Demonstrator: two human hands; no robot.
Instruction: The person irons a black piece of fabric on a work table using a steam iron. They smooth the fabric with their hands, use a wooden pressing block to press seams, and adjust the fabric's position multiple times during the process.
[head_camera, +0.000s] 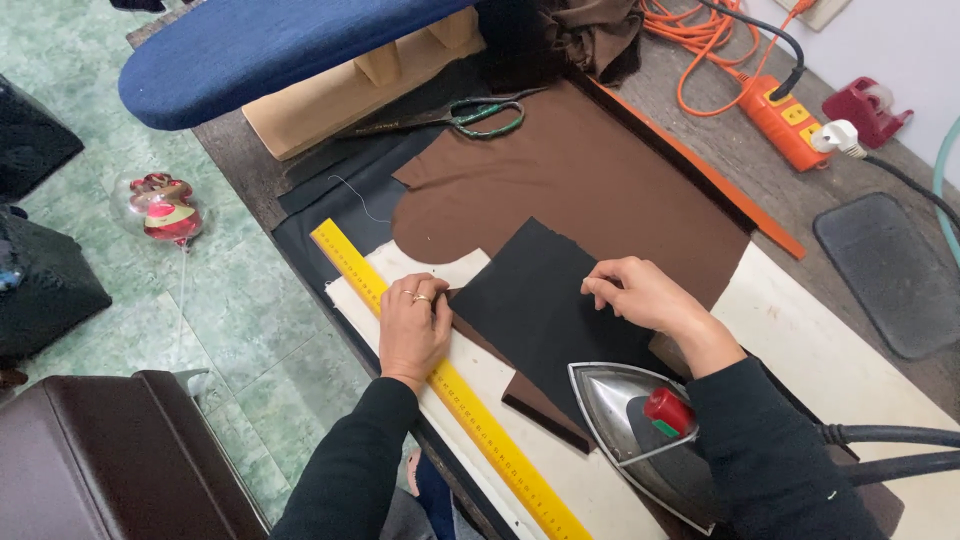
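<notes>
While your left hand (413, 325) lies flat with its fingers together, palm down, it presses on the left corner of the black fabric piece (535, 305) and overlaps the yellow ruler (450, 390) that runs slantwise along the near edge of the table (700, 160); it grips nothing. Your right hand (640, 295) rests on the same black piece at its right side, fingers curled loosely and their tips pinching or pressing the fabric's edge, though you cannot tell from this view whether the cloth is actually caught between them. That black piece lies on top of a larger brown fabric (580, 170), which in turn spreads over a cream pressing pad (820, 350). Just beside your right forearm stands a metal iron (640, 430) with a red knob, its point towards the black piece. Farther off, green-handled scissors (480, 115) lie near a blue sleeve board (260, 45), and an orange power strip (785, 120) sits at the far right of the table.
</notes>
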